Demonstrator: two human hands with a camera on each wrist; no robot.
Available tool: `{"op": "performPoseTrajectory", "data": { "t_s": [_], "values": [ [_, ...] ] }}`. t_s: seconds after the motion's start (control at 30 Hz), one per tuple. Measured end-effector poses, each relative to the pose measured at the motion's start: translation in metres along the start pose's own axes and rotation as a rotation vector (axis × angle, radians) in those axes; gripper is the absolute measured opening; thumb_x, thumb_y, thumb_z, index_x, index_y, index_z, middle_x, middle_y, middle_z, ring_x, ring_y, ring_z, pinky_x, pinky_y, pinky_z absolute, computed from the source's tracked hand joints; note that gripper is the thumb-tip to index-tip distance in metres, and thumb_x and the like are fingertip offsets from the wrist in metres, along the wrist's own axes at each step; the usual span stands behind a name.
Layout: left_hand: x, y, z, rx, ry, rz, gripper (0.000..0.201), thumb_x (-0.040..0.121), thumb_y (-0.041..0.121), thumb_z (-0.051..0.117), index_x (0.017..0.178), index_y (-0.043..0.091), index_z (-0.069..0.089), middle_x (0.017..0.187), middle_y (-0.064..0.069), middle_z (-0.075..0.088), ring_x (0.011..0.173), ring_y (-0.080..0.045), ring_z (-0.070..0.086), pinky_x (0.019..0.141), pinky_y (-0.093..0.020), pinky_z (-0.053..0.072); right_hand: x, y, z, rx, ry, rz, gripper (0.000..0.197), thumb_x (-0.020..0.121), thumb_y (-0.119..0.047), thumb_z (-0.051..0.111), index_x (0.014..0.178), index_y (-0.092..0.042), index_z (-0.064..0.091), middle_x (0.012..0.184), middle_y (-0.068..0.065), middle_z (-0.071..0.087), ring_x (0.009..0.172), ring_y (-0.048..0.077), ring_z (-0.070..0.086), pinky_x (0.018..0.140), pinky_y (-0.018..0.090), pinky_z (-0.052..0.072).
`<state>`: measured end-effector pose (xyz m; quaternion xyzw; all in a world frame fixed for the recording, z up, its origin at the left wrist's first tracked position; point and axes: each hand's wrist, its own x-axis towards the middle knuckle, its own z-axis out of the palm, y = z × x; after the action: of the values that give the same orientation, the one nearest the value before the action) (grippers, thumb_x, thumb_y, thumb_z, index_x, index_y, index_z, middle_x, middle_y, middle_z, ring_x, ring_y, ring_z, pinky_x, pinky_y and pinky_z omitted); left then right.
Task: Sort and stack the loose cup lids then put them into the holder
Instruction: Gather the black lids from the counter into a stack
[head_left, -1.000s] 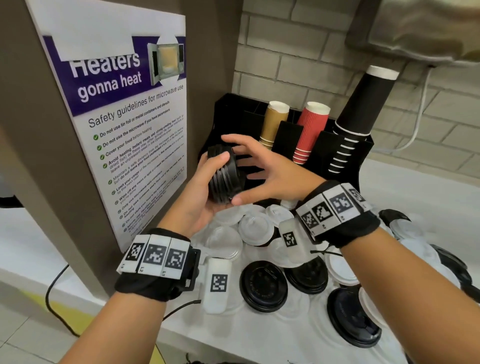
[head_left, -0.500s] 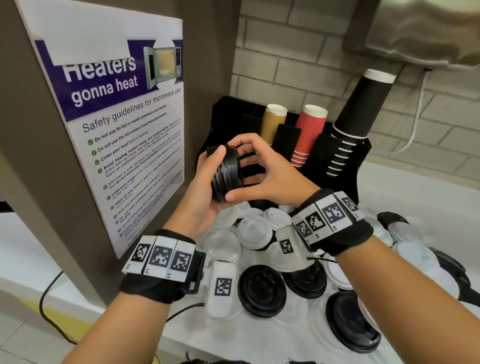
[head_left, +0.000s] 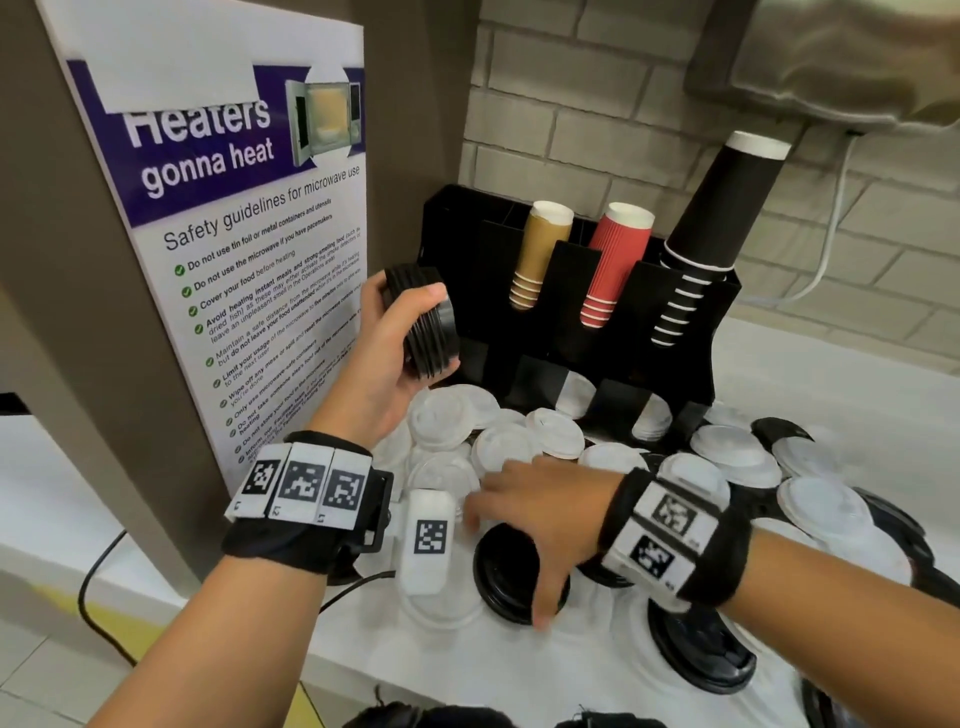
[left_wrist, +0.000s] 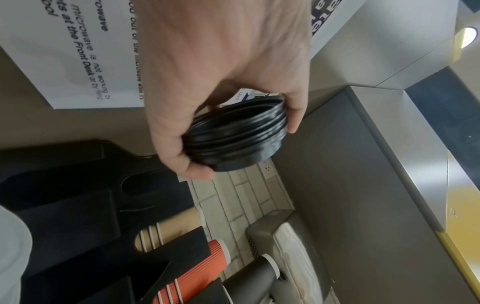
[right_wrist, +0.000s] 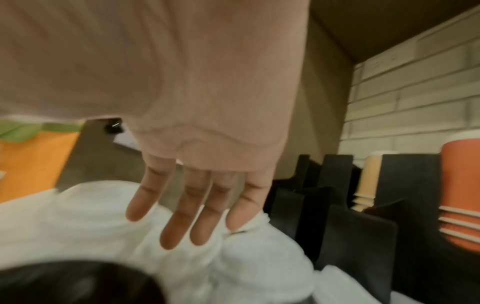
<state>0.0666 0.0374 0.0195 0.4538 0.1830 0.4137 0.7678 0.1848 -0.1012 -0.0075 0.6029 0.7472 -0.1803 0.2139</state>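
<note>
Head view gives me the whole layout: my left hand (head_left: 387, 358) is raised beside the black holder (head_left: 696, 332), fingers and thumb curled round a stack of black lids (head_left: 423, 325) held on edge, its ribbed rims showing as tight ridges. My right hand (head_left: 540, 525) reaches low over the loose lids (head_left: 498, 441) on the white bench (head_left: 810, 374), fingers straight and spread, gripping nothing; the thumb hangs at the near edge of a flat black lid (head_left: 498, 577) with a glossy round rim. I cannot tell whether the fingers touch the lids beneath them.

The loose lids are mixed: domed, matte white ones heaped just before the holder, black ones scattered along the near and right side. The holder is angular and slotted; stacks of ribbed tan cups (head_left: 540, 254), corrugated red cups (head_left: 613, 265) and smooth black cups (head_left: 717, 218) lean out of it.

Left wrist view shows what the head view hides: the hollow underside of the stack (left_wrist: 235, 131), nested rings inside one another, with the left thumb (left_wrist: 179, 152) on one side and fingertips (left_wrist: 296, 117) on the other. Right wrist view is blurred, but it shows the open palm (right_wrist: 207, 115) and four extended fingers (right_wrist: 179, 222) over white lids (right_wrist: 246, 259).

A printed microwave safety poster (head_left: 234, 249) hangs on the brown panel beside the left hand, and a white cable (head_left: 826, 244) runs down the brick wall behind.
</note>
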Motion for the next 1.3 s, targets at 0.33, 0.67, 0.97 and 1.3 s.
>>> {"op": "performPoseTrajectory", "data": {
  "t_s": [0.33, 0.67, 0.97, 1.3],
  "values": [
    [-0.005, -0.004, -0.001, -0.017, 0.029, -0.035, 0.043, 0.073, 0.036, 0.065, 0.11, 0.021, 0.049, 0.1, -0.004, 0.06, 0.085, -0.021, 0.063, 0.065, -0.034, 0.058, -0.013, 0.017, -0.01, 0.445, 0.263, 0.0, 0.067, 0.063, -0.025, 0.085, 0.118, -0.029, 0.045, 0.113, 0.0, 0.048, 0.104, 0.02, 0.051, 0.085, 0.036, 0.051],
    [-0.016, -0.008, 0.003, 0.066, -0.115, -0.112, 0.039, 0.078, 0.038, 0.063, 0.115, 0.024, 0.06, 0.102, -0.003, 0.069, 0.09, -0.016, 0.067, 0.069, -0.03, 0.054, -0.028, 0.033, -0.059, 1.182, 0.835, -0.142, 0.056, 0.082, -0.018, 0.067, 0.131, -0.037, 0.047, 0.124, 0.005, 0.054, 0.107, 0.02, 0.064, 0.085, 0.037, 0.057],
    [-0.02, -0.005, 0.008, 0.007, -0.076, -0.09, 0.053, 0.079, 0.041, 0.063, 0.128, 0.02, 0.055, 0.128, -0.017, 0.061, 0.102, -0.025, 0.067, 0.066, -0.035, 0.057, -0.012, 0.024, -0.064, 1.064, 0.942, -0.209, 0.058, 0.079, -0.015, 0.073, 0.131, -0.026, 0.049, 0.124, 0.006, 0.055, 0.112, 0.012, 0.059, 0.099, 0.035, 0.05],
    [-0.018, 0.002, 0.001, 0.055, -0.075, -0.062, 0.057, 0.076, 0.035, 0.065, 0.126, 0.012, 0.053, 0.111, -0.014, 0.063, 0.094, -0.024, 0.065, 0.065, -0.036, 0.057, -0.002, 0.023, -0.064, 1.251, 0.908, -0.191, 0.043, 0.088, -0.027, 0.065, 0.126, -0.038, 0.048, 0.116, -0.004, 0.057, 0.105, 0.012, 0.064, 0.088, 0.032, 0.055]
  ]
}}
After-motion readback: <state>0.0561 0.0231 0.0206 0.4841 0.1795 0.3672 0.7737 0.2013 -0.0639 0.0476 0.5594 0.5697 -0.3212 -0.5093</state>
